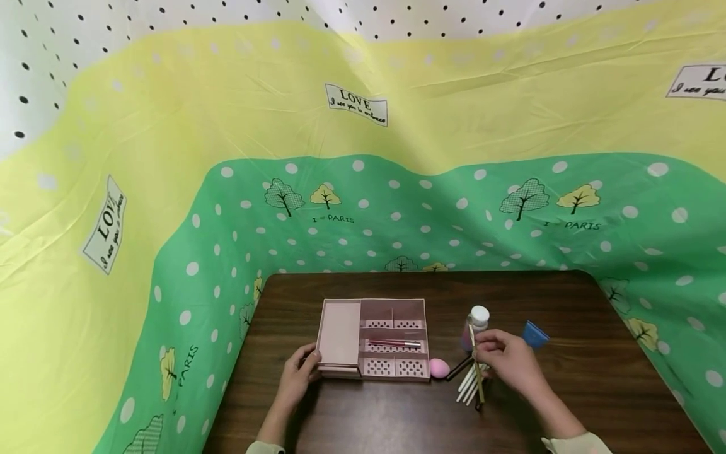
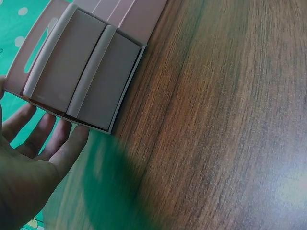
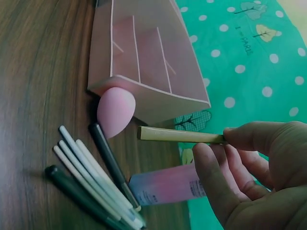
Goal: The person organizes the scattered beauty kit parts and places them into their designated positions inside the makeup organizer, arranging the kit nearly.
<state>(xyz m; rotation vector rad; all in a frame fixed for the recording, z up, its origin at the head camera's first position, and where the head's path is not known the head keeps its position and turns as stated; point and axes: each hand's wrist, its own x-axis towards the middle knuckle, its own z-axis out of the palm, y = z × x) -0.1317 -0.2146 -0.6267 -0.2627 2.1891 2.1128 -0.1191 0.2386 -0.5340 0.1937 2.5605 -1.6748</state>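
The right hand (image 1: 510,359) pinches a slim, gold-coloured stick (image 3: 180,135) between thumb and forefinger, the other fingers bent loosely behind. That light grip probably suits so thin a thing, leaving most of its length free. The stick hangs above a fanned bunch of thin white sticks (image 3: 93,175), at the hand's 8 o'clock on the dark wooden table (image 1: 397,422).

The left hand (image 1: 297,378) rests against the 8 o'clock edge of a pale pink box organizer (image 1: 340,331), its fingers spread and gently bent, likely to steady it. In the organizer's middle compartment, slender dark-red sticks (image 1: 394,343) lie lengthwise, presumably because the long slot suits them.

A pink egg-shaped sponge (image 1: 439,368) sits just beside the organizer at its 4 o'clock; a white-capped, pink-and-blue bottle (image 3: 165,184) stands at 3 o'clock, farther out, its flat base probably keeping it upright.
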